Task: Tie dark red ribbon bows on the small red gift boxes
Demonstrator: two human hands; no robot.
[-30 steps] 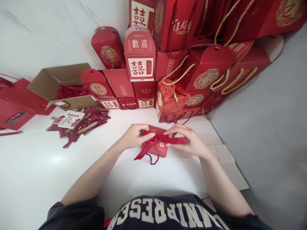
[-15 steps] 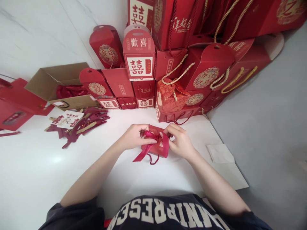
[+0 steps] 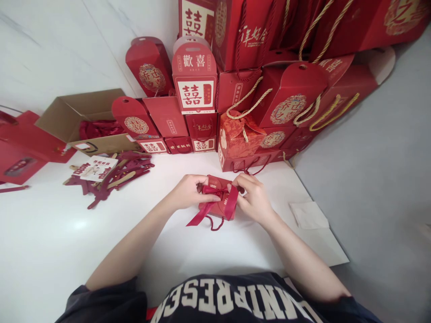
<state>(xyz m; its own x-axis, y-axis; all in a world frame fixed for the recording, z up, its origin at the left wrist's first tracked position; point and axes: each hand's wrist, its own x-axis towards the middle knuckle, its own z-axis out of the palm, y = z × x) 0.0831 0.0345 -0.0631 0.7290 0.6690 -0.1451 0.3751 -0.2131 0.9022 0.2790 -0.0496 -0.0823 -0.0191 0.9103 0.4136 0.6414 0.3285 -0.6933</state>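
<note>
- Pinching the red ribbon (image 3: 231, 204) with the left hand (image 3: 190, 193), thumb over the left loop, at the centre of the frame.
- Grasping the same ribbon from the other side with the right hand (image 3: 254, 195), just right of centre, with bent fingers beside the right-hand strip.
- Hard to make out the exact fingertip contact behind the folds.
- Beneath the ribbon, between both hands at mid-frame: a small red box (image 3: 219, 209), flat on the white table (image 3: 128, 233).
- Below it, toward the lower middle, a looped red cord (image 3: 218, 228) on the tabletop.
- At left of the frame, a heap of dark red strips (image 3: 134, 168) with a white card (image 3: 98, 168) on top.
- Behind that heap, an open cardboard box (image 3: 114, 144) with dark red fabric (image 3: 101, 128) inside.
- Across the top centre and upper right, stacked red gift boxes (image 3: 164, 116), some with rope handles, plus an orange-red patterned box (image 3: 243, 139) at the front.
- Toward the right, a white sheet (image 3: 309, 215) near the table edge.
- Along the bottom, a dark shirt with white letters (image 3: 229, 296).
</note>
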